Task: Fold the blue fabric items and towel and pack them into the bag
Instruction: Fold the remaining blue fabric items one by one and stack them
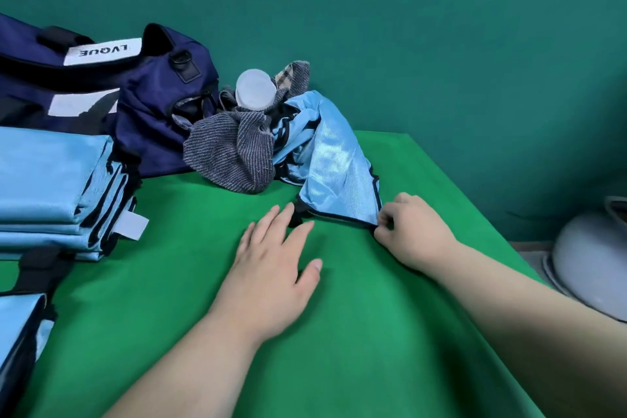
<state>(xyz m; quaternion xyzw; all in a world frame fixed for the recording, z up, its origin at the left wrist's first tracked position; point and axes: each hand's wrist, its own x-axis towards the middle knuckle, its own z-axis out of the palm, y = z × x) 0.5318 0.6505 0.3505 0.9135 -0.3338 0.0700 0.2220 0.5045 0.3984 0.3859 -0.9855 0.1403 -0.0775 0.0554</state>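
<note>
Your right hand (414, 231) pinches the near right corner of the blue fabric (336, 163), fingers clamped on its black hem. Your left hand (271, 268) lies flat on the desk (339, 332), fingers straight and apart, just beside the near left corner. The cloth's long axis runs away from you, towards the bag (152, 112).

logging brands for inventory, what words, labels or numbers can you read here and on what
"LVQUE": upside down in this view, on a white patch of the navy bag.
White tag on the folded blue stack: shows no print.
Lower white patch on the bag: no letters.
</note>
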